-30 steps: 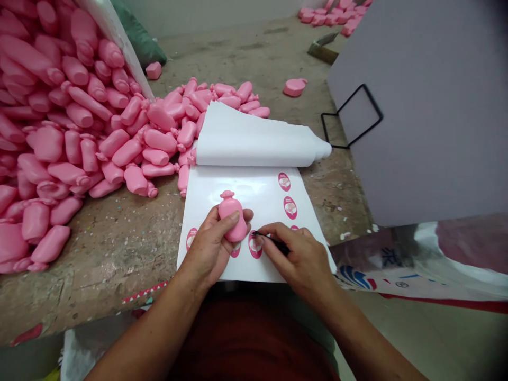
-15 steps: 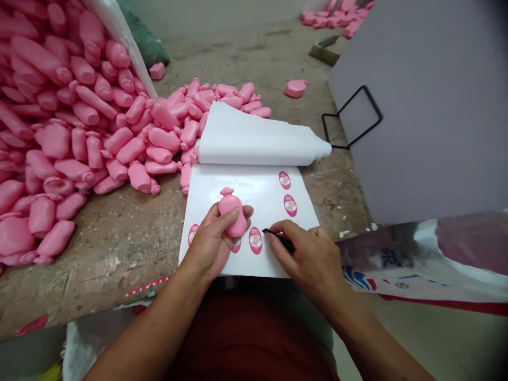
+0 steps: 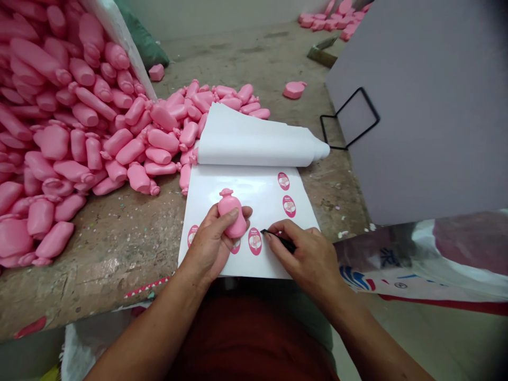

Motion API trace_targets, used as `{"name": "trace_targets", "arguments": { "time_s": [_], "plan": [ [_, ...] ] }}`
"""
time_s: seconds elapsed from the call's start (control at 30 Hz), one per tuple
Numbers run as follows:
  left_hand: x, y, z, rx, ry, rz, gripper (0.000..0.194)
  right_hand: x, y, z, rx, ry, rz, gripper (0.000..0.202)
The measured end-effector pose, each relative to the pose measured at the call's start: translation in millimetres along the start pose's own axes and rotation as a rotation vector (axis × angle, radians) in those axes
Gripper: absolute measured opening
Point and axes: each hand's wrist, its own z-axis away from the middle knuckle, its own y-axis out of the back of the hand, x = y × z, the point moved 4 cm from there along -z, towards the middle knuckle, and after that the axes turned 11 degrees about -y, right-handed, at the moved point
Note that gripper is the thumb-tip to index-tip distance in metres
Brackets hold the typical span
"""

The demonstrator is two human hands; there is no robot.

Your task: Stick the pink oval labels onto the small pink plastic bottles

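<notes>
Above labels [image 3: 254, 241], the left hand [image 3: 210, 242] clasps a pink bottle [image 3: 229, 204]; the right hand [image 3: 305, 250] pinches a black tool [image 3: 286, 243].

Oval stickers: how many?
At least 5 stickers: two at upper right, two partly behind the left hand, one between it and the right hand, which may hide more.

Workshop, with heaped pink bottles [image 3: 163, 139], sticker sheet [image 3: 214, 182], stained worktable [image 3: 111, 254].
</notes>
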Motion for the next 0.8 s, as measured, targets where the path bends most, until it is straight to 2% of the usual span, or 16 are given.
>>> {"name": "trace_targets", "arguments": {
  "time_s": [0.1, 0.2, 0.47, 0.57, 0.67, 0.8],
  "plan": [
    [0.7, -0.5, 0.5, -0.006, 0.0, 0.011, 0.031, -1.3, 1.7, 2.1, 0.029, 0.023, 0.068, 0.015],
    [1.5, -1.2, 1.0, -0.011, -0.003, 0.008, 0.028, -2.9, 0.2, 2.1, -0.009, 0.05, 0.1, 0.016],
    [-0.6, 0.0, -0.6, -0.012, -0.011, -0.005, 0.021, -2.5, -5.1, -6.9, -0.006, 0.016, 0.2, 0.043],
    [-0.3, 0.0, -1.8, 0.008, -0.007, 0.005, 0.02, 0.5, -2.1, -8.0, -0.127, -0.094, 0.005, 0.039],
    [1.1, -1.0, -2.4, 0.028, 0.01, 0.009, 0.02, 0.9, 6.1, -6.3, -0.264, -0.216, -0.343, 0.039],
    [4.4, -4.0, 1.2, -0.004, 0.0, -0.024, 0.027, -3.9, 18.7, -7.6, -0.362, -0.316, -0.667, 0.037]
  ]
}}
